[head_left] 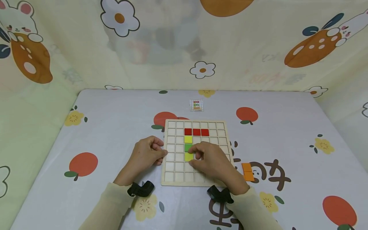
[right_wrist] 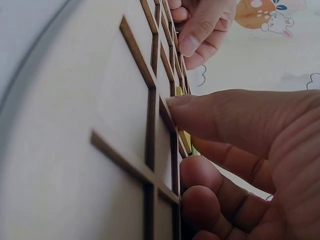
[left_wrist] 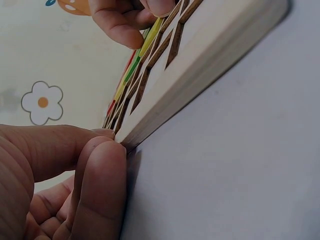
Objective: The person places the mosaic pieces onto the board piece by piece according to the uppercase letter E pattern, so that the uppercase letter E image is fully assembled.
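A wooden grid board (head_left: pixel 174 176) lies on the table in front of me. My left hand (head_left: pixel 147 153) pinches its left edge between thumb and fingers, seen close up in the left wrist view. My right hand (head_left: pixel 211 159) reaches over the middle, its thumb and fingertips pinching a yellow tile (head_left: pixel 188 157) at its cell; the fingers partly cover that tile in the right wrist view. Directly behind it sit a green tile (head_left: pixel 188 147) and another yellow tile (head_left: pixel 188 139). A row of three red tiles (head_left: pixel 196 132) lies farther back in the grid.
Two orange tiles (head_left: pixel 248 172) lie on the table to the right of the board, near my right forearm. Behind the board is a small card (head_left: pixel 196 105) with a coloured grid pattern. A printed cloth (head_left: pixel 120 115) covers the table, and patterned fabric walls (head_left: pixel 161 73) enclose it.
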`<state>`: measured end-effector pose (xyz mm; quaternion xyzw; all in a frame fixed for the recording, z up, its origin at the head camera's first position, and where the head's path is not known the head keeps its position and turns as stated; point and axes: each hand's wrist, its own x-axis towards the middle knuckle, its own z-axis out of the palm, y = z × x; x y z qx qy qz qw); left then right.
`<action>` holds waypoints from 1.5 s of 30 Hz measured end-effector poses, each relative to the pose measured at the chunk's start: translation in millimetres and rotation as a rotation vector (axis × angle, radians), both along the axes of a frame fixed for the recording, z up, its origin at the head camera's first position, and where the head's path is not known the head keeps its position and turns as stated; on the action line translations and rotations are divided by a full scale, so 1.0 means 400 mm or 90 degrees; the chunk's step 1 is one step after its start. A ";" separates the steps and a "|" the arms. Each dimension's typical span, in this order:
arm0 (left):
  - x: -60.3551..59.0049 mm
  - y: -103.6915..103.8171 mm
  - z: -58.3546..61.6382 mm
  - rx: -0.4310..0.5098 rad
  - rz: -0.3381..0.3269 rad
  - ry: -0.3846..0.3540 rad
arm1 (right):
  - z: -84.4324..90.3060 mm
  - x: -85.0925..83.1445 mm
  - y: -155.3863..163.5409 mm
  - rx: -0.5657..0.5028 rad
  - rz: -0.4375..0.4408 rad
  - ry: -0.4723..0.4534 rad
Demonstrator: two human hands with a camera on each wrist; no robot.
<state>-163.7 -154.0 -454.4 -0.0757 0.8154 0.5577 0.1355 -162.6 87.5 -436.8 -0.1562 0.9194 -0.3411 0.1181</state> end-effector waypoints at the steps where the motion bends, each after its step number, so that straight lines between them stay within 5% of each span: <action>1: 0.000 0.000 0.000 0.001 -0.001 0.000 | 0.000 0.000 0.000 0.001 -0.001 0.000; 12: 0.001 -0.005 0.003 0.002 0.007 -0.005 | 0.002 0.000 0.010 -0.029 0.014 -0.020; 20: -0.002 -0.002 -0.001 0.009 -0.006 -0.003 | 0.019 0.017 0.103 -0.056 -0.021 0.024; 34: -0.004 -0.006 -0.001 -0.013 -0.011 -0.001 | 0.021 0.060 0.324 0.053 -0.123 0.049; 45: -0.005 -0.005 -0.001 -0.011 -0.012 0.000 | 0.009 0.073 0.388 0.077 -0.134 -0.009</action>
